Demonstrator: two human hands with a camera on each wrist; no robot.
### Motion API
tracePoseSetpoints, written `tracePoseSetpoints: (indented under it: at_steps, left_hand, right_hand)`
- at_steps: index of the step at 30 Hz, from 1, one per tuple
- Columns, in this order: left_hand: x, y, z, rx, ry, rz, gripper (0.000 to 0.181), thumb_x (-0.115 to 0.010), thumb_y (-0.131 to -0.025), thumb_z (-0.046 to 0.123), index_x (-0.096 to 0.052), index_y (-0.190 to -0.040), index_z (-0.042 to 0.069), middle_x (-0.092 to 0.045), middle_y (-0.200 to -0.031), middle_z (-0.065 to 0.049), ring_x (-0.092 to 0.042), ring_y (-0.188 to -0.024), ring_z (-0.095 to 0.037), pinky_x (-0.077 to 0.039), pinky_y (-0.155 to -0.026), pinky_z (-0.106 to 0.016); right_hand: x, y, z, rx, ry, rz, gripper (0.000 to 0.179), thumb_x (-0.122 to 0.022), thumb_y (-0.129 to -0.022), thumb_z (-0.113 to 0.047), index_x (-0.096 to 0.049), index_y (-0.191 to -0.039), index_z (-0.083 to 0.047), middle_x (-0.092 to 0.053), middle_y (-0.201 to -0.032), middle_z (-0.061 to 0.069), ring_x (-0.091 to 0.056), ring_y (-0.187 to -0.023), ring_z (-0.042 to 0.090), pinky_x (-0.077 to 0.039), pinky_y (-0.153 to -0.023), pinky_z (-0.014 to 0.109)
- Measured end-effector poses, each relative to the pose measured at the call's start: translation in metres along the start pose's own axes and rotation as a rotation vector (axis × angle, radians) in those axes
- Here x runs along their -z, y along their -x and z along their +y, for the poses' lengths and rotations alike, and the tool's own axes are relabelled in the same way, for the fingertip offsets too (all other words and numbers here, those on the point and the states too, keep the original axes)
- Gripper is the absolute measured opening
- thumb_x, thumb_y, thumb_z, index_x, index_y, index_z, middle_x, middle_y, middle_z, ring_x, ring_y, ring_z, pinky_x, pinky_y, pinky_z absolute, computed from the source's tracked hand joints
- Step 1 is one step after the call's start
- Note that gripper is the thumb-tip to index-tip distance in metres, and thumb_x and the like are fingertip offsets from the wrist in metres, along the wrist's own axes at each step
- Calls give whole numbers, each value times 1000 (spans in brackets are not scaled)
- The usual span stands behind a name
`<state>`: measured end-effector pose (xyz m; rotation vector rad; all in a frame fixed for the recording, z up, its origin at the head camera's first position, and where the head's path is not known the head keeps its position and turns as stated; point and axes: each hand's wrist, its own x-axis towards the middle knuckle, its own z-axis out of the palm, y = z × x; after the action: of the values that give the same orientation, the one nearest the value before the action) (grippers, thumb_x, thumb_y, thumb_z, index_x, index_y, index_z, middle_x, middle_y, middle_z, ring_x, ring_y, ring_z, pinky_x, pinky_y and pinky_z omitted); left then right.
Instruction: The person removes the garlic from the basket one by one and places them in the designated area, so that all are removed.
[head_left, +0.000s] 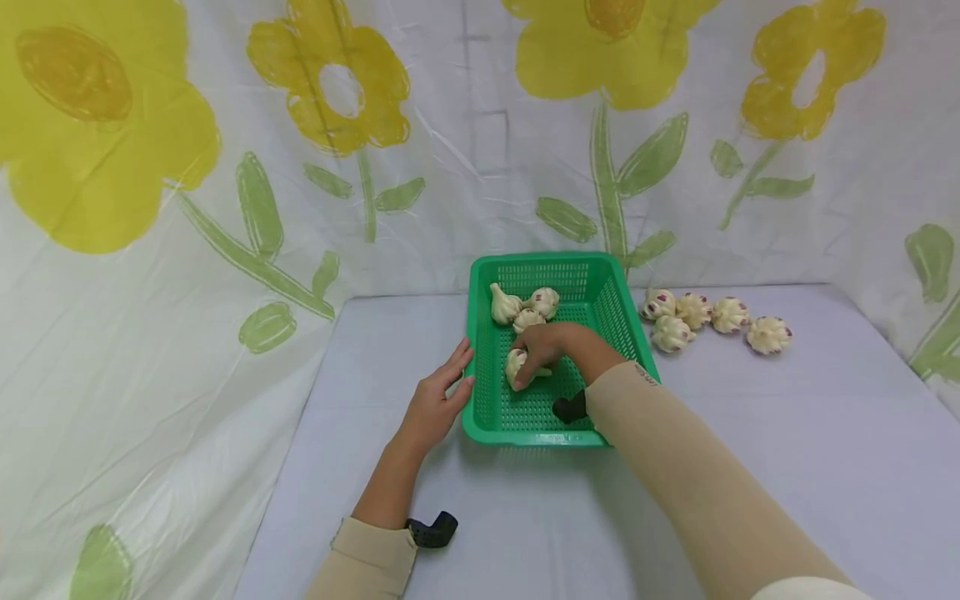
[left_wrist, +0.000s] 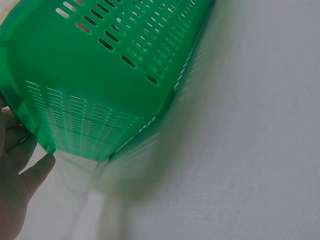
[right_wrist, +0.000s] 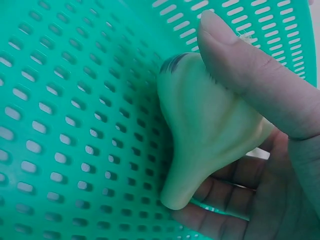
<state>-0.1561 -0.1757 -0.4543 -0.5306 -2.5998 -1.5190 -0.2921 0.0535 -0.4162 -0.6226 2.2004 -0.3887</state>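
Observation:
A green plastic basket (head_left: 555, 438) with slotted walls stands on the table. My right hand (head_left: 546, 348) reaches down into it and grips a garlic bulb (right_wrist: 207, 110), thumb on one side and fingers curled round the other. In the right wrist view the bulb's stem points down, close to the perforated floor. Three more garlic bulbs (head_left: 544, 302) lie in the basket's far left part, just beyond this hand. Against the basket's left rim rests my left hand (head_left: 433, 408), its fingers fairly straight; the left wrist view shows its fingertips touching the rim (left_wrist: 30, 127).
Several garlic bulbs (head_left: 693, 310) lie on the table right of the basket, near its back edge. A white table cover (head_left: 517, 533) spreads beneath. Behind the table hangs a white curtain (head_left: 465, 192) printed with yellow flowers. A black wrist device (head_left: 433, 530) sits on the left forearm.

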Motion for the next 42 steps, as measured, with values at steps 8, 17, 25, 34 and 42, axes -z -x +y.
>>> tracePoseSetpoints:
  at_steps: [8,17,25,34,42]
  left_hand:
    - [1,0,1,11,-3,3,49,-51,-103,28,-43,-149,13,-32,-159,9,-38,-142,-13,-38,-113,-37]
    - [0,1,1,20,10,6,49,-52,-103,27,-43,-149,13,-32,-158,10,-39,-141,-12,-38,-113,-37]
    - [-2,2,-4,-6,19,19,49,-51,-103,29,-44,-149,13,-32,-158,9,-39,-142,-15,-40,-112,-40]
    - [-1,2,-4,-1,9,15,49,-50,-104,31,-44,-149,14,-32,-158,10,-38,-142,-13,-39,-113,-39]
    - [0,0,-3,-8,32,6,48,-51,-103,29,-44,-149,16,-32,-158,12,-36,-143,-11,-38,-114,-40]
  right_hand:
    - [1,-1,0,15,9,-5,84,-79,-77,-52,-48,-147,-15,-53,-140,8,-60,-111,21,-57,-84,34]
    - [1,-3,2,25,-5,-27,84,-78,-79,-52,-47,-147,-15,-53,-138,8,-60,-111,20,-57,-85,34]
    - [2,0,2,72,-26,-26,79,-75,-81,-51,-48,-146,-15,-54,-139,8,-59,-113,20,-55,-87,34]
    - [4,1,3,161,-141,-3,70,-77,-83,-42,-52,-142,-14,-56,-134,7,-59,-113,19,-56,-87,33]
    - [6,8,3,180,-221,54,68,-78,-82,-44,-55,-139,-15,-58,-131,5,-59,-115,20,-55,-90,35]
